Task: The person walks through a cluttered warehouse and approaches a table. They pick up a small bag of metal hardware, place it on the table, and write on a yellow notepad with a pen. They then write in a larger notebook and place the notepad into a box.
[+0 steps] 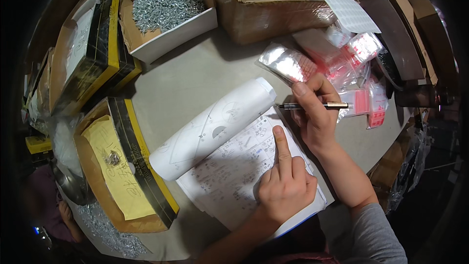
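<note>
A stack of printed sheets (234, 176) with small line drawings lies in front of me, its upper pages curled back into a loose roll (215, 127). My left hand (287, 181) rests on the sheets, index finger stretched out onto the upper right part of the page and the other fingers bent under; it holds nothing. Just beyond that fingertip, my right hand (315, 115) grips a dark pen (293, 106) with a lighter rear part. The pen's tip points left, beside the top end of the roll; whether it touches paper I cannot tell.
An open box of small metal screws (168, 5) stands at the back, beside a brown carton (278, 17). Clear plastic bags (359, 58) with red print lie right. Left are black-and-yellow boxes, one holding a yellow note (115, 166). Loose hardware (110, 230) and another person's hand (68, 215) are lower left.
</note>
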